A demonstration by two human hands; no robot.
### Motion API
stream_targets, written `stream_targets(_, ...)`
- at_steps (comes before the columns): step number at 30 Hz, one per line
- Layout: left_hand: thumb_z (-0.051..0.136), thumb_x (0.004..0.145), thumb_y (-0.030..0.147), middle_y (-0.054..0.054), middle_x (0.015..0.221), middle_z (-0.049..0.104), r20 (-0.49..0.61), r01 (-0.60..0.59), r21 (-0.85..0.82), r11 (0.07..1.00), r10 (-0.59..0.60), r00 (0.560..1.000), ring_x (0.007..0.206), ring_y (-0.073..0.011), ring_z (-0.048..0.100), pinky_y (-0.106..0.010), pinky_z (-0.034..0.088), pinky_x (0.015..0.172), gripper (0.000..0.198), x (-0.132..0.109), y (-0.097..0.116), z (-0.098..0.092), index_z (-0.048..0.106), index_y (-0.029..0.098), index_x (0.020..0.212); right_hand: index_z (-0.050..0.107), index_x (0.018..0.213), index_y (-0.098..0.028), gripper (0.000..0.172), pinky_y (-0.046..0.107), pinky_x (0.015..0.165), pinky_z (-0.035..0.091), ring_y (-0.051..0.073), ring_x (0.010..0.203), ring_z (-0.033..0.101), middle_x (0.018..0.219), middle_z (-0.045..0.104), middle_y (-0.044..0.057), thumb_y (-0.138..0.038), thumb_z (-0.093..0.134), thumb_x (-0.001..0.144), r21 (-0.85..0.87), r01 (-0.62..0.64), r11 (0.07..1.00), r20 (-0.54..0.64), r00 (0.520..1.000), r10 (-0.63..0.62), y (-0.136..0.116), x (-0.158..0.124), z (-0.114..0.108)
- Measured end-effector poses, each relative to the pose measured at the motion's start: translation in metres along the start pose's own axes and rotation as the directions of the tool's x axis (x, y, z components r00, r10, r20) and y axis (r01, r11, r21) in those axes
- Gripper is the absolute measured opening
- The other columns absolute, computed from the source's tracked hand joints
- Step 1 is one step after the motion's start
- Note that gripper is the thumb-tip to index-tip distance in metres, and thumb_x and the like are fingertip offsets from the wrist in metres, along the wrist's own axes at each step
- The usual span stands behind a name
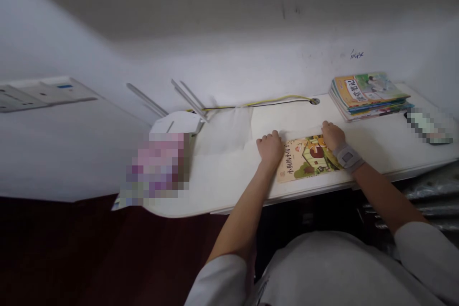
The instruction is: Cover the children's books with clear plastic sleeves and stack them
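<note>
A picture book (304, 158) with an illustrated cover lies flat near the front edge of the white desk (222, 191). Along its far edge, a thin translucent sheet (300, 131) stretches between my two hands. My left hand (269, 148) is closed on the sheet's left end, beside the book's left corner. At the other end my right hand (333, 136), with a grey band at the wrist, pinches the sheet above the book's far right part. Fingertips of both hands are partly hidden. More translucent sheets (225, 129) lie flat on the desk to the left.
A stack of books (369, 95) stands at the back right, with a phone (428, 125) beside it. At the left are a white router (175, 123) with antennas and a blurred pink item (158, 162). A yellow cable (272, 101) runs along the wall to a desk hole.
</note>
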State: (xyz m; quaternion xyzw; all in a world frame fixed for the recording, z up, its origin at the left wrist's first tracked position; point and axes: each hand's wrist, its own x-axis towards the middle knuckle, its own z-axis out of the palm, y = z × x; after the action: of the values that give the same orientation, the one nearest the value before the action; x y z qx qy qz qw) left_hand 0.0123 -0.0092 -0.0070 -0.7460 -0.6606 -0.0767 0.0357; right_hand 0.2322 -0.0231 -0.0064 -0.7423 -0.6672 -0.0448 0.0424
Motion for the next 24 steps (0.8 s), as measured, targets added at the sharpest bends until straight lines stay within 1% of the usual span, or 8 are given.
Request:
stream_targets(6,0.033,0.093,0.02,-0.018,0.101,0.067,0.024,0.033,-0.009,0.999,-0.033,0.999,0.101,-0.0308,0.06,-0.044,0.038,0.086,0.03,-0.002,0.004,-0.009,0.053,0.01,0.113,0.052,0.105,-0.012,0.021,0.029,0.071,0.042,0.023,0.093,0.062,0.098,0.064,0.016,-0.015,0.035,0.094,0.011,0.028,1.0,-0.007,1.0,-0.028,0.003,0.004,0.002)
stream_targets(8,0.03,0.093,0.016,-0.02,0.117,0.062,-0.04,-0.007,0.002,1.0,0.007,0.999,0.114,-0.0304,0.054,-0.047,0.034,0.096,0.039,-0.007,0.013,-0.014,0.047,0.01,0.127,0.053,0.104,-0.011,0.02,0.029,0.071,0.042,0.023,0.093,0.061,0.098,0.064,0.016,-0.013,0.036,0.093,0.021,0.043,0.999,-0.01,0.999,-0.042,0.004,0.005,0.004)
stream_targets(10,0.027,0.095,0.019,-0.019,0.138,0.048,-0.079,-0.116,0.005,0.993,0.116,0.99,0.129,-0.0291,0.042,-0.048,0.025,0.106,0.045,-0.017,0.027,-0.019,0.039,0.01,0.137,0.053,0.103,-0.011,0.02,0.029,0.071,0.042,0.023,0.092,0.061,0.098,0.064,0.017,-0.013,0.036,0.092,0.026,0.049,0.998,-0.017,0.999,-0.049,0.004,0.005,0.006)
stream_targets(14,0.022,0.097,0.043,-0.016,0.149,0.036,0.079,-0.302,-0.068,0.951,0.307,0.948,0.14,-0.0293,0.026,-0.048,0.02,0.112,0.058,-0.037,0.055,-0.018,0.037,0.009,0.142,0.053,0.103,-0.012,0.02,0.03,0.07,0.042,0.023,0.089,0.062,0.098,0.064,0.017,-0.015,0.036,0.093,0.035,0.047,0.998,-0.029,0.999,-0.046,0.005,0.006,0.01)
stream_targets(16,0.019,0.096,0.05,-0.016,0.15,0.033,0.143,-0.323,-0.086,0.942,0.333,0.932,0.141,-0.0315,0.023,-0.052,0.02,0.112,0.066,-0.043,0.062,-0.011,0.034,0.008,0.144,0.053,0.103,-0.011,0.021,0.03,0.07,0.042,0.023,0.088,0.062,0.099,0.064,0.017,-0.017,0.035,0.094,0.04,0.048,0.998,-0.014,0.999,-0.047,0.008,0.008,0.009)
stream_targets(20,0.017,0.094,0.056,-0.015,0.154,0.024,0.159,-0.334,-0.086,0.939,0.343,0.926,0.142,-0.0326,0.018,-0.054,0.015,0.113,0.073,-0.047,0.06,0.002,0.027,0.007,0.147,0.052,0.108,-0.01,0.023,0.031,0.072,0.043,0.024,0.087,0.061,0.096,0.065,0.017,-0.014,0.035,0.093,0.05,0.052,0.997,-0.004,0.999,-0.052,0.014,0.013,-0.004)
stream_targets(22,0.017,0.094,0.056,-0.015,0.154,0.024,0.151,-0.332,-0.085,0.939,0.342,0.927,0.142,-0.0324,0.018,-0.055,0.015,0.113,0.073,-0.047,0.059,0.004,0.026,0.007,0.147,0.054,0.108,-0.01,0.023,0.035,0.079,0.043,0.026,0.095,0.059,0.104,0.063,0.02,-0.013,0.038,0.091,0.062,0.116,0.991,-0.097,0.989,-0.11,0.008,0.011,-0.013)
stream_targets(24,0.018,0.095,0.053,-0.016,0.154,0.025,0.149,-0.334,-0.086,0.939,0.344,0.927,0.142,-0.0326,0.019,-0.055,0.016,0.113,0.07,-0.047,0.059,0.002,0.026,0.006,0.147,0.058,0.104,-0.01,0.023,0.039,0.09,0.041,0.028,0.109,0.054,0.116,0.059,0.021,-0.019,0.04,0.092,0.1,0.289,0.952,-0.197,0.944,-0.266,-0.007,0.003,-0.018)
